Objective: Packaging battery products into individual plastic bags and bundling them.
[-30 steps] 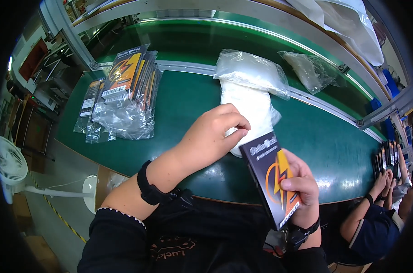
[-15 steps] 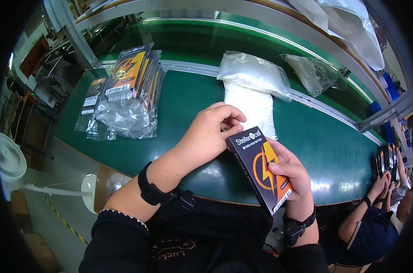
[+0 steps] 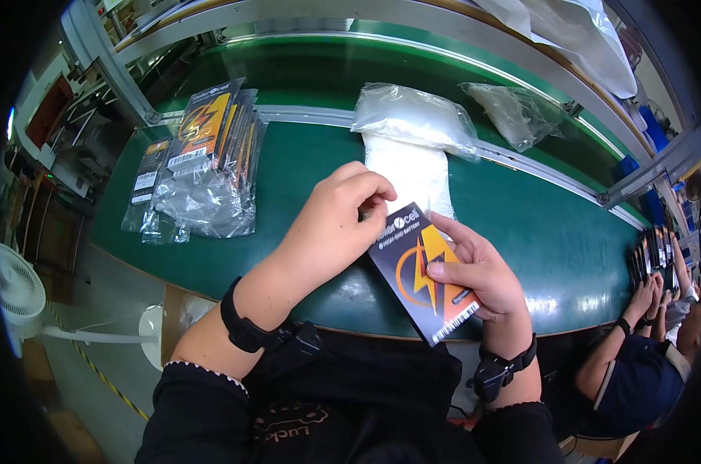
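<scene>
A flat black battery box (image 3: pixel 417 280) with an orange and yellow lightning design is tilted over the table's near side. My right hand (image 3: pixel 486 272) grips it from the right, thumb across the front face and fingers behind. At its top left corner is my left hand (image 3: pixel 341 210), the fingers curled and the thumb and fingertips pinched together. Whatever lies between those fingertips is too small or hidden to make out. Beyond both hands, a pile of flat white plastic bags (image 3: pixel 404 166) lies on the green table (image 3: pixel 304 155).
Several bagged battery boxes (image 3: pixel 205 127) lean in a pile at the left. A puffy clear plastic bag (image 3: pixel 416 117) rests behind the white pile, with another crumpled bag (image 3: pixel 513 116) farther right. A metal frame (image 3: pixel 652 182) borders the table. Another person's hands (image 3: pixel 646 298) hold boxes at far right.
My right hand has turned the box so its front faces up more and its dark side no longer shows. My left hand remains by the top corner. The whole view has shifted slightly.
</scene>
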`<action>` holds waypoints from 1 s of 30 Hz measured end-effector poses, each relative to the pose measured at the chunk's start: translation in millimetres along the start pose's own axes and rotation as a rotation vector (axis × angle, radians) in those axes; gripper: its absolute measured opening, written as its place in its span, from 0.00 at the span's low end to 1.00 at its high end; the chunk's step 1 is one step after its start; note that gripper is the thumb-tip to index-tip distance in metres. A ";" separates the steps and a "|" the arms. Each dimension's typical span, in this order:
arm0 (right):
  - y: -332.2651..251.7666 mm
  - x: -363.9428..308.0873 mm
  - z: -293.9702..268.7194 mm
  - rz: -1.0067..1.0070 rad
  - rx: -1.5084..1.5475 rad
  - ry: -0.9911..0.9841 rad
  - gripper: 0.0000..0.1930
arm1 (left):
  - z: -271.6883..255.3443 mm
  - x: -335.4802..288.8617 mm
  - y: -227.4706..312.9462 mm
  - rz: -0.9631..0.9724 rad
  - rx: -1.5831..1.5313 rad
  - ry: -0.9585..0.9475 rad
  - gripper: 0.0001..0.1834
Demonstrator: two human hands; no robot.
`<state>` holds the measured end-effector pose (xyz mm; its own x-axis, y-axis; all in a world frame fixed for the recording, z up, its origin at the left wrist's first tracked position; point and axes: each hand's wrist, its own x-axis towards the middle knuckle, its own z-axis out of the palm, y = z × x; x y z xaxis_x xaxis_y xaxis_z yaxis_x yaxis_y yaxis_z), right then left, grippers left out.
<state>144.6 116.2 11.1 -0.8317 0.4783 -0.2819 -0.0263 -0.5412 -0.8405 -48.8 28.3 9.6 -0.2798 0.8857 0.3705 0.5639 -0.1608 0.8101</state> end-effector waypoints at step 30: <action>8.7 -25.3 21.4 -0.377 -0.584 0.127 0.44 | 8.0 -11.7 19.5 -0.472 -1.225 0.012 0.16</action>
<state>153.6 84.6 20.9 -0.7525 0.6563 0.0558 0.0314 0.1204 -0.9922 -28.3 18.2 17.5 -0.2653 0.9622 -0.0611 -0.6548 -0.1333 0.7440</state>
